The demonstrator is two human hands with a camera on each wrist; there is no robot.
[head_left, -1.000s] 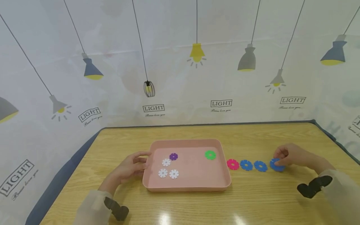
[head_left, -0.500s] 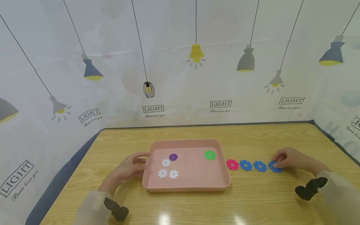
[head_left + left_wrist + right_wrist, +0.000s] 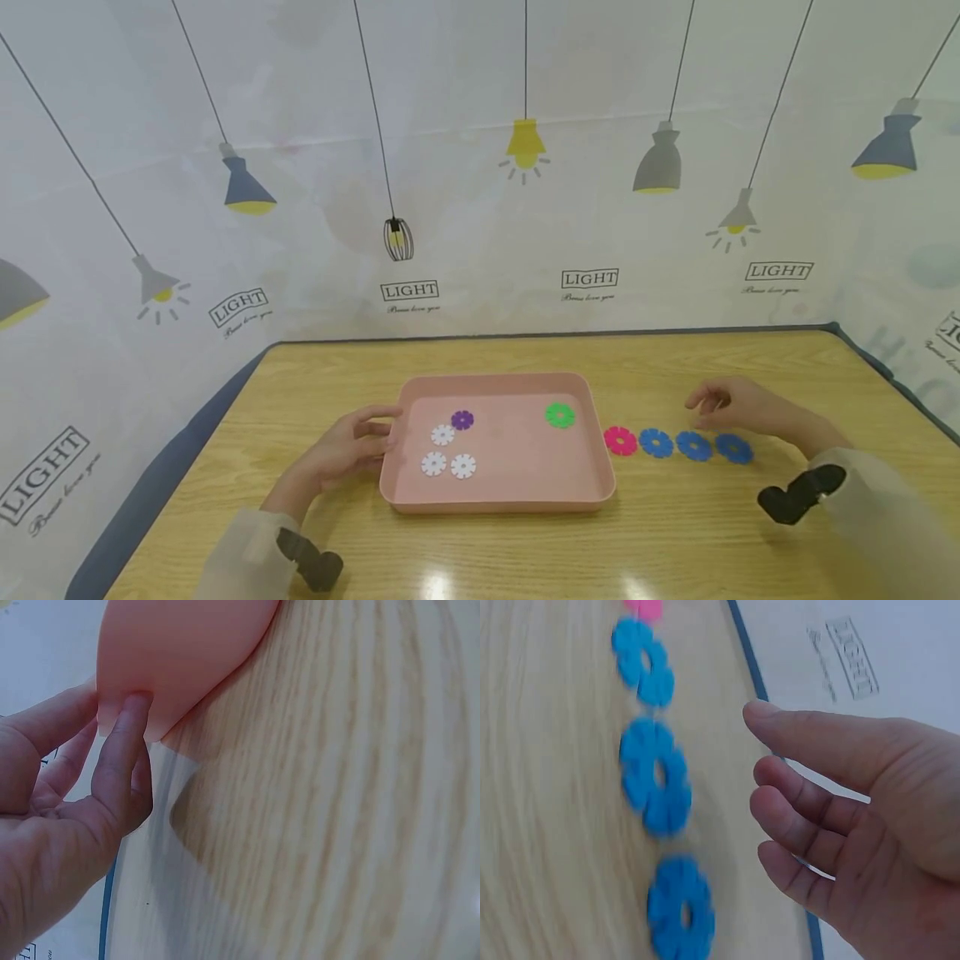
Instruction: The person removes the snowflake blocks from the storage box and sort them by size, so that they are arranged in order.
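Observation:
A pink tray (image 3: pixel 497 498) sits mid-table holding a purple disc (image 3: pixel 462 419), three white discs (image 3: pixel 443 434) and a green disc (image 3: pixel 560 415). My left hand (image 3: pixel 360 439) rests its fingertips (image 3: pixel 127 712) against the tray's left wall (image 3: pixel 172 652). To the tray's right lies a row: a pink disc (image 3: pixel 620 440) and three blue discs (image 3: pixel 656 442) (image 3: pixel 694 446) (image 3: pixel 734 448). My right hand (image 3: pixel 731 403) hovers just behind the blue discs (image 3: pixel 656 776), fingers loosely bent, holding nothing.
The wooden table (image 3: pixel 675 533) meets a white printed backdrop (image 3: pixel 480 167) at its far edge. Black wrist mounts (image 3: pixel 798 493) (image 3: pixel 311 560) show on both sleeves. Bare wood lies in front of the tray and the disc row.
My right hand let go of the rightmost blue disc, which now lies flat in the row, and lifted away to the left and back. The left hand stayed at the tray.

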